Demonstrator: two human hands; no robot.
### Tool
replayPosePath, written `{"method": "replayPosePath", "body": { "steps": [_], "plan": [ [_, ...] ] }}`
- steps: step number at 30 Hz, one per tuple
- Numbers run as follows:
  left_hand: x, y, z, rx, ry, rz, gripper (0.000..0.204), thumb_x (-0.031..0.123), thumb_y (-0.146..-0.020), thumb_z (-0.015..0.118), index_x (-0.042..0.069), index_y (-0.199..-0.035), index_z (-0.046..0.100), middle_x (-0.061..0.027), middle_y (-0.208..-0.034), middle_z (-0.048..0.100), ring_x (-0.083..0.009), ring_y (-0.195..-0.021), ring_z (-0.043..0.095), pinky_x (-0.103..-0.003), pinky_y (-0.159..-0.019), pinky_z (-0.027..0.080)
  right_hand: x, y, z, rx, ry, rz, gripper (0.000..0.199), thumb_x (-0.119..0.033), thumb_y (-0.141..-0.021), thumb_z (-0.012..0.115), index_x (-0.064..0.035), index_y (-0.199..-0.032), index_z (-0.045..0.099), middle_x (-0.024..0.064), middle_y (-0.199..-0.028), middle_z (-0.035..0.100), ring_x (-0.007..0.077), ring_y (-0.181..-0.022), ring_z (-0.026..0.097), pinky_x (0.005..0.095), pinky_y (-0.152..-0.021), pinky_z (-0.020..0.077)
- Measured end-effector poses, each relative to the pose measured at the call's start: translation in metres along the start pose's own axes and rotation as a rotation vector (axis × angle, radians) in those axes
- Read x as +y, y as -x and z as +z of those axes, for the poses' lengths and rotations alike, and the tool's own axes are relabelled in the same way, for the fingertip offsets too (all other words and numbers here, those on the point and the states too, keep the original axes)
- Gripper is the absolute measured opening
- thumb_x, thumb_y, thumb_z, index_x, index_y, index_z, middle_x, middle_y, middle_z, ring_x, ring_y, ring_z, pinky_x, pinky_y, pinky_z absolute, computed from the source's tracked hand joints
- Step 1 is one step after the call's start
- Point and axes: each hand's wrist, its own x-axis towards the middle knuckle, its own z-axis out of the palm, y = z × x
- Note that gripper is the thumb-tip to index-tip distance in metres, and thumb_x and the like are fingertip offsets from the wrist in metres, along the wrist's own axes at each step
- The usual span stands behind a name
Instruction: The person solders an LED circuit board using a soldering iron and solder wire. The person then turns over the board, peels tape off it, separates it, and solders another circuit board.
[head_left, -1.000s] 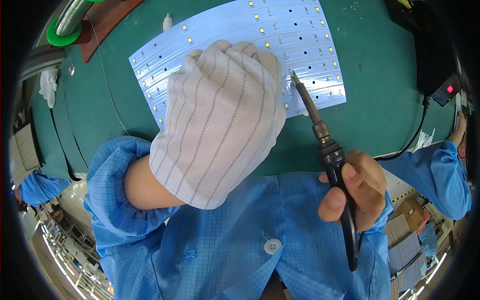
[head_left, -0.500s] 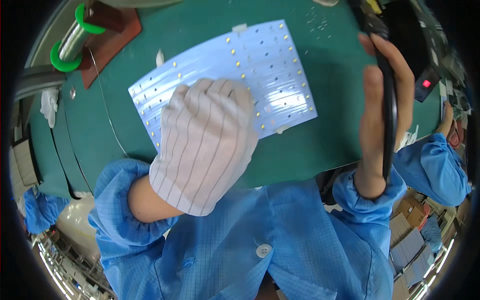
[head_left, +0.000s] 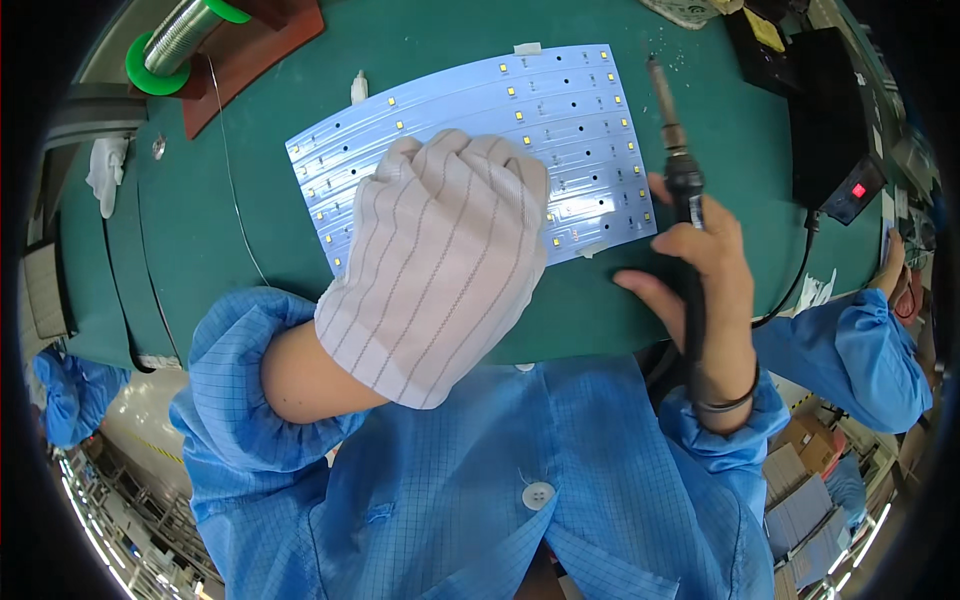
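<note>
A curved white LED strip board (head_left: 585, 125), dotted with small yellow chips, lies on the green work mat. My left hand (head_left: 440, 260), in a striped white glove, rests over the board's near middle with its fingers curled under. Whatever it may hold is hidden beneath it. In my bare right hand (head_left: 715, 260) is a soldering iron (head_left: 683, 175), its handle running along the palm and its metal tip pointing away from me. The iron is just right of the board and looks apart from it.
At the far left, a solder wire spool (head_left: 180, 38) with green ends sits on a red-brown stand (head_left: 255, 50). A black box with a red lit switch (head_left: 858, 190) is on the right. Beside it another person's blue sleeve (head_left: 860, 350) reaches in. A white glove-like piece (head_left: 105, 175) lies left.
My right hand has swung left with the soldering iron, from the mat's right side to beside the board. The left hand stays over the board. The whole view has shifted slightly.
</note>
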Motion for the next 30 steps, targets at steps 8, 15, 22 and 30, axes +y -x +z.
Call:
{"method": "replayPosePath", "body": {
  "steps": [8, 15, 22, 30],
  "plan": [
    [-0.011, -0.009, 0.005, -0.004, -0.022, -0.022, 0.014, 0.008, -0.073, 0.059, 0.001, -0.084, 0.055, -0.0127, -0.084, 0.056, -0.0295, -0.076, 0.054, -0.038, -0.064, 0.043, -0.004, -0.012, 0.032, 0.232, 0.015, -0.062, 0.04, -0.004, -0.063, 0.076, -0.0071, -0.097, 0.056, 0.0164, -0.101, 0.059, 0.0348, -0.09, 0.056, 0.04, -0.076, 0.0461],
    [-0.014, -0.001, -0.007, -0.076, 0.15, -0.01, 0.013, 0.001, -0.075, 0.057, 0.002, -0.088, 0.057, -0.0116, -0.09, 0.058, -0.0285, -0.077, 0.057, -0.034, -0.06, 0.047, -0.002, -0.008, 0.029, 0.273, -0.033, -0.044, 0.041, -0.01, -0.065, 0.077, -0.0087, -0.1, 0.057, 0.0132, -0.103, 0.06, 0.0329, -0.098, 0.054, 0.0387, -0.082, 0.0413],
    [-0.002, 0.001, -0.017, -0.184, 0.412, -0.309, 0.017, 0.001, -0.076, 0.057, 0.003, -0.093, 0.057, -0.0079, -0.095, 0.059, -0.0272, -0.076, 0.058, -0.033, -0.06, 0.047, -0.02, -0.026, 0.024, 0.214, 0.181, 0.071, 0.045, -0.009, -0.066, 0.079, -0.0083, -0.102, 0.052, 0.0119, -0.119, 0.058, 0.0276, -0.113, 0.048, 0.0365, -0.092, 0.0374],
    [-0.001, 0.01, -0.01, -0.101, 0.142, -0.027, 0.028, 0.006, -0.074, 0.063, 0.003, -0.101, 0.055, -0.012, -0.093, 0.058, -0.0302, -0.083, 0.055, -0.04, -0.072, 0.044, -0.021, -0.014, 0.023, 0.129, 0.234, 0.082, 0.053, -0.011, -0.06, 0.082, -0.0098, -0.103, 0.051, 0.0112, -0.119, 0.059, 0.0294, -0.117, 0.046, 0.038, -0.097, 0.0307]
  ]
}}
